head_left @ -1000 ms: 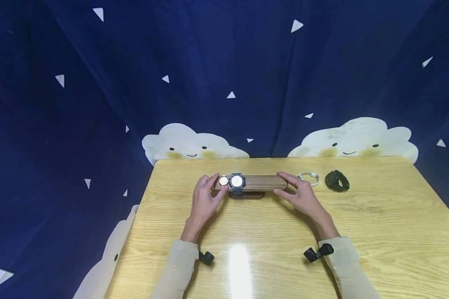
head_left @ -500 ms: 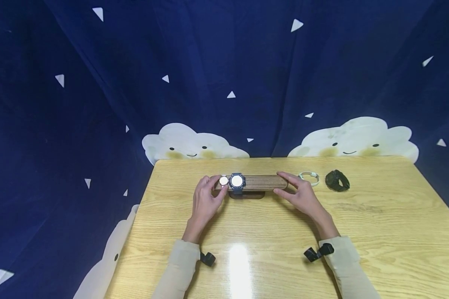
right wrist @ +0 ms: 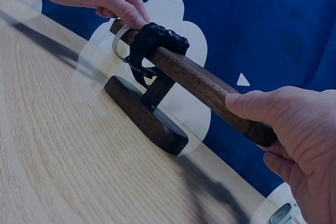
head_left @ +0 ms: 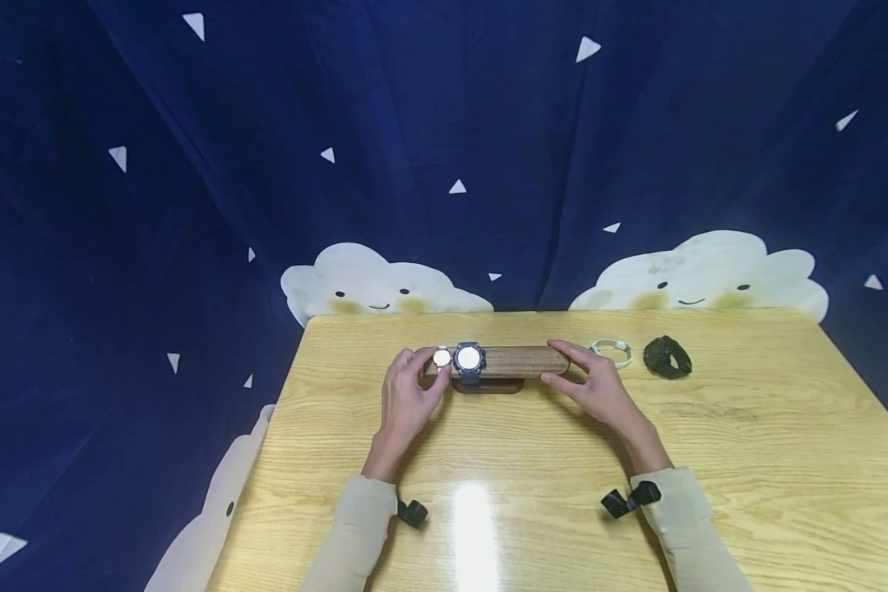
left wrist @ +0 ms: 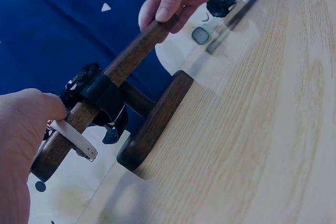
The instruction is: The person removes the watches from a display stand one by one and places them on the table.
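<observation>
A dark wooden watch stand (head_left: 521, 362) holds a crossbar above its flat base (left wrist: 157, 124). Strapped round the bar's left half are a small watch (head_left: 441, 358) with a white band and a chunky dark watch (head_left: 469, 358), side by side. My left hand (head_left: 405, 393) pinches the small watch between thumb at the front and fingers behind; its white band (left wrist: 76, 139) hangs below the bar in the left wrist view. At the bar's other end my right hand (head_left: 601, 385) grips the wood, thumb on the near side and fingers beyond.
Right of the stand, toward the back of the wooden table (head_left: 533, 493), lie a pale-banded watch (head_left: 612, 352) and a black watch (head_left: 666, 358). A dark blue curtain (head_left: 414, 123) with clouds and triangles rises behind the table's back edge.
My left hand has shifted very slightly to the right along the bar. The right hand and the stand have stayed in place.
</observation>
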Demonstrator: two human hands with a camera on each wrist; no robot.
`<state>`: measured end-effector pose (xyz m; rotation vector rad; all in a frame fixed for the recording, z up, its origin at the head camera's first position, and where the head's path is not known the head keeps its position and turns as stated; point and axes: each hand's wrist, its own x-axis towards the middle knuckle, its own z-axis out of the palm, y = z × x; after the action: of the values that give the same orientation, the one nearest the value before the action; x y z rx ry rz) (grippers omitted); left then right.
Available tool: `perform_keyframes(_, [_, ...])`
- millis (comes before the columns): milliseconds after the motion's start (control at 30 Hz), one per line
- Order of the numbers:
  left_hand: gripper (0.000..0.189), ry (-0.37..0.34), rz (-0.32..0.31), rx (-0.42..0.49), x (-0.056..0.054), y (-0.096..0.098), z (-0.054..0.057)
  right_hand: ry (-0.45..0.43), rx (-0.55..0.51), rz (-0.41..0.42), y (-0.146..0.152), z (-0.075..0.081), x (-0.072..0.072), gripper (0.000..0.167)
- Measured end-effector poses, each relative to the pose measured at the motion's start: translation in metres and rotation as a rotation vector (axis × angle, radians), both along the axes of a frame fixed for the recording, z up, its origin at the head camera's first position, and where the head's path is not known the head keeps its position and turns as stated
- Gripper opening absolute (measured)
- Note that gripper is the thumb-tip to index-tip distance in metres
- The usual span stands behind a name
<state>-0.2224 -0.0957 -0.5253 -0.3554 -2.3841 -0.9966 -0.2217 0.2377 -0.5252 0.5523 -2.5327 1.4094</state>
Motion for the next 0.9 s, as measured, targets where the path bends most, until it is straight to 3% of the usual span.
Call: perform_keyframes(900, [0.030,0.023,0.060,0.042,0.0017,0.0052,-0.0037,0.011,-0.001,0.001,-0.0006,-0.0012,-0.0015,0.058])
